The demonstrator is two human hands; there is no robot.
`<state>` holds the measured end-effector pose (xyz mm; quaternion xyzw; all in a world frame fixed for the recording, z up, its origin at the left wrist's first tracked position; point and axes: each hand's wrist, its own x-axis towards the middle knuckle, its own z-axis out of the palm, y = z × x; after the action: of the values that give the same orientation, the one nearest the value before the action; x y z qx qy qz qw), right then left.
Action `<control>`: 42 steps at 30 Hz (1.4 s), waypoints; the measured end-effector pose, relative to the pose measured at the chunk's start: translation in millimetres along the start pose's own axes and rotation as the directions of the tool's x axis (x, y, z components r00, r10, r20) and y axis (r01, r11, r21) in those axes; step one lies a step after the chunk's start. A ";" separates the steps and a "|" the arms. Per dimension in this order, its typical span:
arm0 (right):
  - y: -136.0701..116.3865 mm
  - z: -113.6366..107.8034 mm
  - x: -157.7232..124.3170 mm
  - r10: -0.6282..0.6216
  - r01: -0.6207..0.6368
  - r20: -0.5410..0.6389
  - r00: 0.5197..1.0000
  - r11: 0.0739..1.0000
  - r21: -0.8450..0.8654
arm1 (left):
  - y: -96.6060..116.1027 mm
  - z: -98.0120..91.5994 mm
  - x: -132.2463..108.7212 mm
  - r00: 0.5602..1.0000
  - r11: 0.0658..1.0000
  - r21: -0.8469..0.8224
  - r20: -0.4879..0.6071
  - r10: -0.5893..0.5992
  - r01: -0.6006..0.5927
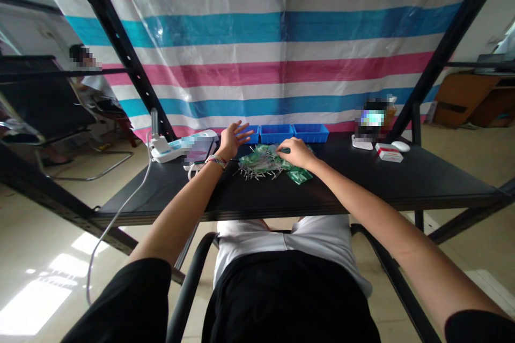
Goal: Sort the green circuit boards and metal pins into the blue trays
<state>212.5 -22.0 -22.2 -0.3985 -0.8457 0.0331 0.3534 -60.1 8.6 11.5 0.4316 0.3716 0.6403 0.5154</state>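
A pile of small green circuit boards [263, 159] lies on the black table [422, 177], with several loose metal pins [253, 173] in front of it. My left hand [233, 138] hovers above the table left of the pile, fingers stretched and spread, holding nothing. A woven band is on its wrist. My right hand [296, 152] rests on the right side of the pile, fingers curled down on a dark thin object among the boards that I cannot make out.
Blue bins [293, 132] stand at the table's back edge. A white power strip [169, 147] with a trailing cable sits at the left. A red-and-white box [388, 153] and a white mouse [401, 146] lie at the right. Another person sits far left. Black rack struts frame both sides.
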 end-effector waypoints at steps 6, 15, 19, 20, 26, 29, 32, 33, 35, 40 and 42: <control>3.6 -4.5 6.1 0.147 -0.053 -0.246 0.958 0.935 0.350 | 4.3 14.1 -18.9 0.975 0.943 0.298 0.204 0.091 -0.150; -7.1 -8.4 8.6 0.448 -0.206 -0.006 0.894 0.422 0.883 | 1.6 42.4 -45.9 0.861 0.864 0.374 0.494 0.121 -0.336; -14.0 -9.6 6.6 0.401 -0.212 0.050 0.915 0.370 0.905 | 0.7 45.0 -46.8 0.851 0.871 0.353 0.509 0.128 -0.342; -14.4 -9.1 6.2 0.383 -0.211 0.060 0.922 0.367 0.906 | 0.8 45.2 -46.5 0.848 0.871 0.346 0.512 0.136 -0.349; -13.3 -4.5 5.4 0.330 -0.194 0.039 0.943 0.451 0.871 | 3.0 41.8 -45.4 0.834 0.812 0.401 0.523 0.177 -0.424; -12.7 -4.2 6.1 0.324 -0.148 -0.037 0.945 0.527 0.837 | 2.9 39.9 -45.4 0.850 0.808 0.450 0.516 0.112 -0.380; -11.4 -3.5 6.5 0.309 -0.108 -0.106 0.945 0.602 0.791 | 1.4 40.7 -46.5 0.862 0.868 0.429 0.507 -0.002 -0.250; -10.8 -3.1 6.5 0.303 -0.100 -0.119 0.946 0.619 0.779 | 0.6 41.3 -46.9 0.864 0.883 0.416 0.503 -0.023 -0.218; -9.4 -2.7 6.2 0.293 -0.090 -0.133 0.947 0.640 0.763 | -1.4 42.2 -46.9 0.867 0.898 0.394 0.497 -0.029 -0.197; -7.8 -2.8 5.7 0.289 -0.095 -0.140 0.947 0.668 0.738 | -6.0 41.5 -43.3 0.861 0.908 0.343 0.507 0.038 -0.242; -7.9 -2.4 5.8 0.308 -0.110 -0.125 0.943 0.645 0.757 | -6.2 40.5 -41.6 0.862 0.903 0.335 0.503 0.069 -0.268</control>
<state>206.3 -23.9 -14.5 -0.3172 -0.6569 0.3648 0.5786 -16.0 -29.8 13.0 0.7025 0.3135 0.4687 0.4342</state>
